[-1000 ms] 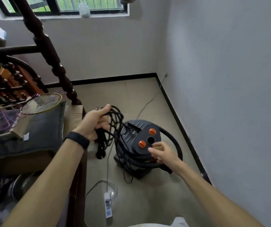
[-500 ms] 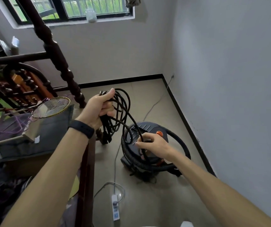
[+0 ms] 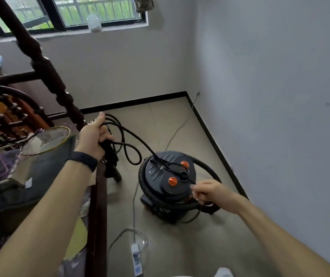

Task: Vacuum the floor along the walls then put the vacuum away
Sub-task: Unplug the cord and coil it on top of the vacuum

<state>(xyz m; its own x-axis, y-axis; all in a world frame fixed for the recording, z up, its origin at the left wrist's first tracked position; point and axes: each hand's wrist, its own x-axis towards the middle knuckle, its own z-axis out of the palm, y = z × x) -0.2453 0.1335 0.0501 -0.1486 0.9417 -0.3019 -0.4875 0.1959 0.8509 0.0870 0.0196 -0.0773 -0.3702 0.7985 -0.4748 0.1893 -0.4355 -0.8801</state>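
Observation:
A black canister vacuum (image 3: 160, 176) with two orange knobs stands on the tan floor near the right wall. Its ribbed hose (image 3: 206, 166) loops round the body. My left hand (image 3: 93, 136) grips a bundle of the black power cord (image 3: 128, 144) up beside the wooden post. One strand of that cord runs down across the vacuum's lid. My right hand (image 3: 210, 191) pinches this strand at the lid's right edge.
A dark turned wooden post (image 3: 46, 70) and railing stand at left. A badminton racket (image 3: 46, 139) lies on a cluttered surface beside it. A white power strip (image 3: 136, 258) with a white cable lies on the floor in front. Black skirting lines both walls.
My left hand has risen and pulled the cord bundle to the left, so the loops have drawn out. My right hand moved from the lid's top to its right edge, pinching the cord.

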